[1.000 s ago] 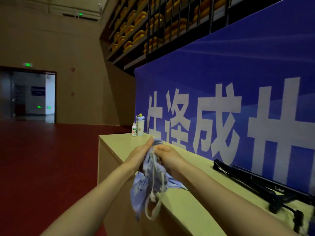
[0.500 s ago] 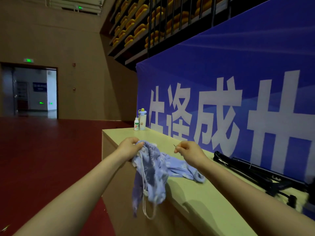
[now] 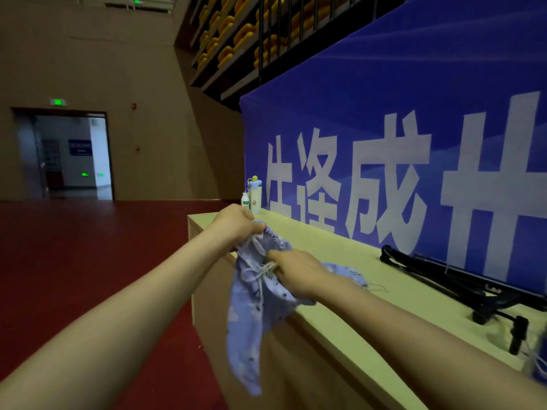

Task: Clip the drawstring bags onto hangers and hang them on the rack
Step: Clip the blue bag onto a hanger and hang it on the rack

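A light blue patterned drawstring bag (image 3: 251, 315) with white cords hangs over the front edge of the pale counter (image 3: 340, 253). My left hand (image 3: 236, 223) grips the gathered top rim of the bag. Lower down and to the right, my right hand (image 3: 296, 270) pinches the bag's mouth at the white cords. More blue fabric (image 3: 346, 272) lies on the counter behind my right wrist; whether it is part of the same bag I cannot tell. Black hangers (image 3: 461, 279) lie in a pile on the counter to the right. No rack shows.
A tall bottle (image 3: 255, 196) and a small white bottle (image 3: 245, 201) stand at the counter's far end. A blue banner (image 3: 384, 143) with white characters backs the counter. Red floor lies to the left, with a doorway (image 3: 71, 155) beyond.
My right hand has come back from the right to the bag's mouth and taken hold at the cords. The left hand keeps its grip on the rim. The view has tilted a little.
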The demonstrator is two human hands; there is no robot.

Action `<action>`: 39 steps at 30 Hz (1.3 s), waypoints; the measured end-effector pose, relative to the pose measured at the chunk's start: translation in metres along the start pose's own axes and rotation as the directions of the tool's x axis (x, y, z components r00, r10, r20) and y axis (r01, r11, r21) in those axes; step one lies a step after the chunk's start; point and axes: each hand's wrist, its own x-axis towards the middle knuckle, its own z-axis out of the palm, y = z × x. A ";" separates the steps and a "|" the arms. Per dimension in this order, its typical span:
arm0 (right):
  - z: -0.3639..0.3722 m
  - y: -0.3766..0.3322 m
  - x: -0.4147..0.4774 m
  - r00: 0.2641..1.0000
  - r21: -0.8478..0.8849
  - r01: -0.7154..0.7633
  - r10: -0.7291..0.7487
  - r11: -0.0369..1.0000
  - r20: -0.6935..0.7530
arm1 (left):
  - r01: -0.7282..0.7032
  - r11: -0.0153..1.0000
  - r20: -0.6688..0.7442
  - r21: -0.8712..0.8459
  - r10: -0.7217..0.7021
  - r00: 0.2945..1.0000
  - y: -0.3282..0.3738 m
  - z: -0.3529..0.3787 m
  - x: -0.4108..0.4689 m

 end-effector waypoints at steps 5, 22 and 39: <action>0.006 0.005 0.003 0.998 -0.057 0.001 -0.005 0.998 -0.060 | 0.029 0.989 0.054 0.144 -0.037 0.998 -0.004 -0.006 -0.010; 0.015 0.091 -0.033 0.987 0.073 -0.156 0.159 0.985 -0.029 | -0.066 0.987 0.130 -0.149 0.085 0.988 0.033 0.110 0.021; 0.036 0.336 -0.095 0.544 -0.062 -0.839 0.839 0.541 -0.036 | -0.052 0.929 0.186 -0.366 0.127 0.974 0.048 0.217 0.080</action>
